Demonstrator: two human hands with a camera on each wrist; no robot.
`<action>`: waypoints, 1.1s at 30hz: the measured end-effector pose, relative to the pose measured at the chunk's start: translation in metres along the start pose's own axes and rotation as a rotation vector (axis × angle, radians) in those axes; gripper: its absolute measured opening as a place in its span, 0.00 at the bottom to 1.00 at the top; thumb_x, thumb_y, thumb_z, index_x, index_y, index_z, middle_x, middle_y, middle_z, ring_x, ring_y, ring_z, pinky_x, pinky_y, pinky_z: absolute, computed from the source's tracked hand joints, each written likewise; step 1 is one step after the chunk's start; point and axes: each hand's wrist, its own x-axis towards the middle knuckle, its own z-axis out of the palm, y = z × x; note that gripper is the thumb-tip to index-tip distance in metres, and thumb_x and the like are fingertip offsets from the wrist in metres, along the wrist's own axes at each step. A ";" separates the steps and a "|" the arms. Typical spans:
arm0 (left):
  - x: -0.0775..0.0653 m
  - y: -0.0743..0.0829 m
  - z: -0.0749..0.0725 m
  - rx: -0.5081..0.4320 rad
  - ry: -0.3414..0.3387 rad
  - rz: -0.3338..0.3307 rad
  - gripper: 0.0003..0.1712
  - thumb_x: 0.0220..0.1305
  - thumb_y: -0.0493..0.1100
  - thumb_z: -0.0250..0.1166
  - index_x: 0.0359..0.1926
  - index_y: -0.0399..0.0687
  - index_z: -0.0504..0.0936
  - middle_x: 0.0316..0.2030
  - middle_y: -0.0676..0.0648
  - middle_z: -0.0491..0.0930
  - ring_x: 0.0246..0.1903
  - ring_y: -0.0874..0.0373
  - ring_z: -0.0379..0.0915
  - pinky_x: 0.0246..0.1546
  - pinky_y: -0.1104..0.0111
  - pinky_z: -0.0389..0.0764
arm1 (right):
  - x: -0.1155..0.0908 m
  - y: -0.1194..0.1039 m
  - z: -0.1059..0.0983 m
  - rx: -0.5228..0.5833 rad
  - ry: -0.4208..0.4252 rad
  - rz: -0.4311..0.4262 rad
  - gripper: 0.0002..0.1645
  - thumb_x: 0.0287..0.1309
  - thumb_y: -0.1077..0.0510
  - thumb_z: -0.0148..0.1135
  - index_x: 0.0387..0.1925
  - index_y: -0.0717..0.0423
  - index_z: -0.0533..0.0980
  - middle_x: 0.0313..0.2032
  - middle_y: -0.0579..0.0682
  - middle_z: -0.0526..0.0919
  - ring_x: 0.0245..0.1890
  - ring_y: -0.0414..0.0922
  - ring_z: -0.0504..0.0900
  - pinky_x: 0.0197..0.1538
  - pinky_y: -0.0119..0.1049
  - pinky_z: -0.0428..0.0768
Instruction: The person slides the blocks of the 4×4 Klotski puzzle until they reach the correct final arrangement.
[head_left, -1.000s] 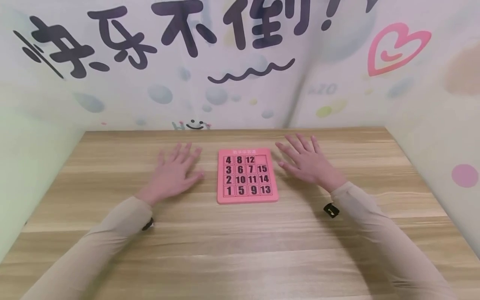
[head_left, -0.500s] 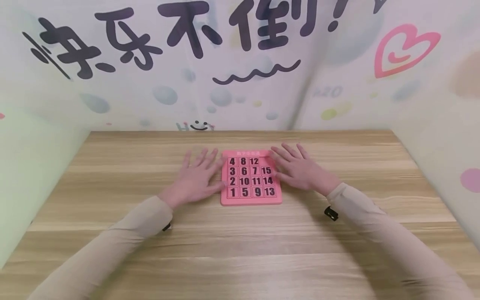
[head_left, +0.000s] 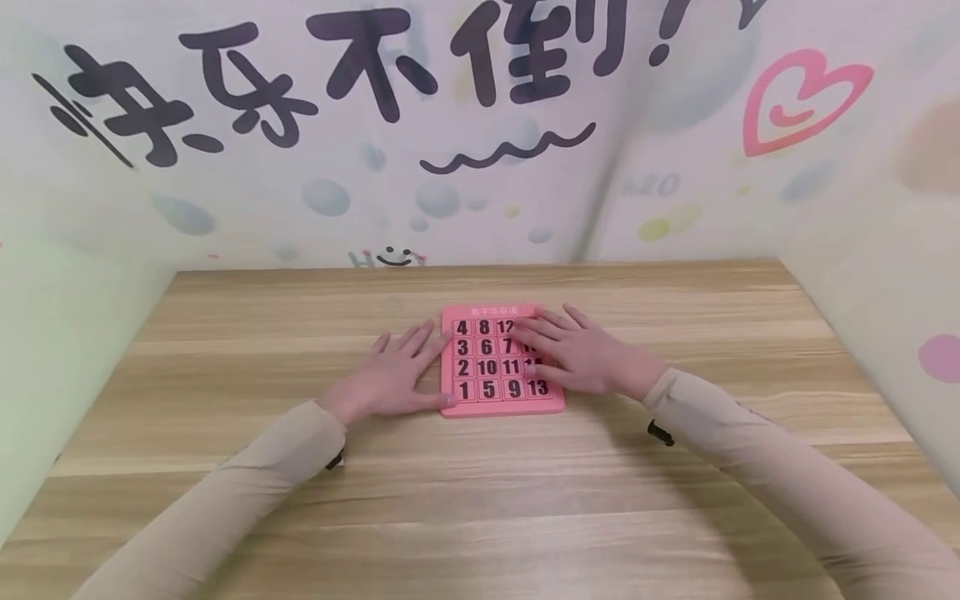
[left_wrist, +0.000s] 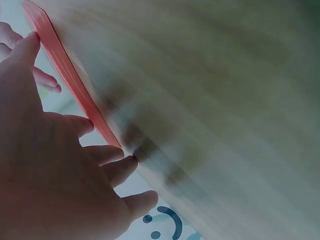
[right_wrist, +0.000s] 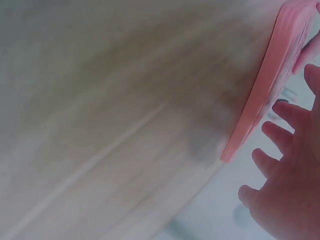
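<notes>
A pink number slide puzzle (head_left: pixel 487 408) lies flat on the wooden table, its black-numbered tiles facing up. My left hand (head_left: pixel 390 375) rests at the puzzle's left side, fingers spread, with the thumb at the lower left corner. In the left wrist view the thumb and index finger of that hand (left_wrist: pixel 65 150) reach the pink edge (left_wrist: pixel 70 77). Over the puzzle's right part spreads my right hand (head_left: pixel 585 354), its straight fingers covering the upper right tiles. The right wrist view has these fingers (right_wrist: pixel 277 137) just above the puzzle's face.
The wooden table (head_left: pixel 480 517) runs back to a white wall (head_left: pixel 262 200) printed with dark characters, bubbles and a pink heart (head_left: pixel 806 100). Pale walls also stand at the left and right. Dark bands show at both wrists, below the beige sleeves (head_left: pixel 277 450).
Both hands have come inward from either side of the puzzle. The left now reaches its left edge, and the right has slid over its right-hand tiles.
</notes>
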 end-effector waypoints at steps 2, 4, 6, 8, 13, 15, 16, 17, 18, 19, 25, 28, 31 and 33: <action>0.000 0.000 0.000 -0.005 -0.002 0.004 0.57 0.59 0.75 0.53 0.77 0.52 0.40 0.75 0.40 0.34 0.73 0.43 0.32 0.68 0.43 0.32 | 0.001 -0.001 0.001 -0.010 -0.002 -0.008 0.37 0.71 0.37 0.42 0.74 0.48 0.56 0.73 0.51 0.54 0.73 0.54 0.48 0.71 0.59 0.41; 0.000 0.000 -0.001 -0.007 -0.004 0.005 0.58 0.59 0.75 0.53 0.77 0.50 0.40 0.75 0.40 0.34 0.73 0.43 0.31 0.68 0.43 0.32 | 0.001 -0.002 0.002 -0.021 -0.005 -0.012 0.37 0.71 0.37 0.42 0.74 0.47 0.56 0.73 0.50 0.54 0.73 0.53 0.47 0.71 0.58 0.40; 0.000 -0.001 -0.001 -0.010 -0.005 0.012 0.58 0.60 0.75 0.53 0.77 0.48 0.40 0.75 0.40 0.34 0.73 0.42 0.31 0.68 0.43 0.32 | 0.003 -0.003 0.003 -0.024 -0.006 -0.011 0.37 0.71 0.36 0.41 0.74 0.47 0.55 0.73 0.50 0.54 0.73 0.52 0.47 0.71 0.58 0.40; -0.001 -0.001 -0.001 -0.012 -0.010 0.013 0.59 0.60 0.75 0.52 0.76 0.47 0.39 0.75 0.40 0.33 0.73 0.43 0.30 0.68 0.43 0.32 | 0.004 -0.005 0.003 -0.020 -0.002 -0.011 0.38 0.71 0.36 0.41 0.74 0.47 0.55 0.73 0.50 0.54 0.73 0.52 0.47 0.71 0.58 0.40; -0.001 -0.002 0.000 -0.025 -0.019 0.019 0.59 0.60 0.74 0.53 0.76 0.44 0.39 0.75 0.39 0.33 0.73 0.42 0.30 0.67 0.43 0.32 | 0.005 -0.007 0.005 -0.015 0.002 0.008 0.38 0.71 0.36 0.41 0.74 0.48 0.55 0.73 0.51 0.54 0.73 0.54 0.47 0.71 0.58 0.41; 0.000 -0.003 0.001 -0.030 -0.016 0.024 0.59 0.60 0.74 0.53 0.76 0.44 0.40 0.74 0.39 0.34 0.73 0.41 0.30 0.67 0.42 0.33 | 0.004 -0.007 0.006 -0.016 0.003 0.017 0.38 0.71 0.36 0.42 0.74 0.48 0.55 0.73 0.51 0.54 0.73 0.54 0.47 0.71 0.59 0.42; 0.001 -0.003 0.002 -0.034 -0.015 0.024 0.59 0.60 0.74 0.53 0.76 0.44 0.40 0.74 0.39 0.34 0.73 0.41 0.30 0.67 0.42 0.33 | 0.004 -0.007 0.007 -0.015 0.004 0.020 0.38 0.71 0.36 0.42 0.74 0.48 0.55 0.73 0.50 0.53 0.73 0.54 0.47 0.71 0.59 0.42; 0.001 -0.004 0.002 -0.039 -0.014 0.026 0.60 0.59 0.74 0.54 0.76 0.44 0.40 0.74 0.39 0.34 0.73 0.41 0.30 0.67 0.42 0.34 | 0.004 -0.007 0.008 -0.014 0.008 0.020 0.38 0.71 0.36 0.42 0.74 0.48 0.56 0.73 0.50 0.54 0.73 0.54 0.48 0.71 0.59 0.42; 0.002 -0.004 0.002 -0.043 -0.012 0.027 0.60 0.59 0.74 0.54 0.76 0.43 0.41 0.74 0.38 0.35 0.72 0.41 0.31 0.67 0.42 0.34 | 0.003 -0.007 0.008 -0.011 0.012 0.019 0.38 0.71 0.36 0.42 0.74 0.49 0.56 0.73 0.51 0.54 0.73 0.54 0.48 0.71 0.59 0.42; 0.001 -0.004 0.002 -0.049 -0.008 0.027 0.60 0.59 0.74 0.55 0.76 0.43 0.41 0.74 0.38 0.35 0.72 0.41 0.31 0.67 0.42 0.34 | 0.004 -0.007 0.008 -0.007 0.017 0.018 0.37 0.71 0.37 0.42 0.74 0.49 0.56 0.73 0.51 0.54 0.73 0.54 0.48 0.70 0.60 0.42; -0.003 -0.003 0.000 -0.070 0.006 0.030 0.59 0.58 0.72 0.58 0.76 0.43 0.44 0.74 0.38 0.38 0.72 0.40 0.33 0.67 0.42 0.34 | 0.003 -0.007 0.007 0.043 0.027 0.030 0.36 0.71 0.38 0.44 0.73 0.49 0.59 0.72 0.51 0.57 0.73 0.55 0.48 0.70 0.62 0.41; -0.004 -0.003 0.001 -0.070 0.012 0.033 0.60 0.57 0.73 0.58 0.76 0.44 0.44 0.74 0.38 0.39 0.72 0.40 0.33 0.67 0.41 0.35 | 0.002 -0.006 0.009 0.053 0.022 0.039 0.36 0.71 0.38 0.44 0.73 0.47 0.58 0.73 0.50 0.56 0.73 0.55 0.47 0.70 0.62 0.40; -0.003 -0.003 0.002 -0.065 0.021 0.040 0.60 0.57 0.74 0.58 0.76 0.45 0.44 0.74 0.39 0.39 0.72 0.40 0.33 0.67 0.41 0.36 | 0.001 -0.003 0.010 0.055 0.025 0.042 0.36 0.71 0.38 0.43 0.74 0.46 0.57 0.73 0.49 0.55 0.73 0.54 0.47 0.70 0.62 0.40; -0.002 -0.003 0.002 -0.063 0.024 0.042 0.60 0.57 0.74 0.57 0.76 0.45 0.44 0.74 0.39 0.39 0.72 0.40 0.33 0.67 0.41 0.36 | 0.000 -0.001 0.009 0.057 0.025 0.042 0.36 0.71 0.37 0.43 0.74 0.46 0.57 0.73 0.48 0.55 0.73 0.53 0.47 0.70 0.61 0.41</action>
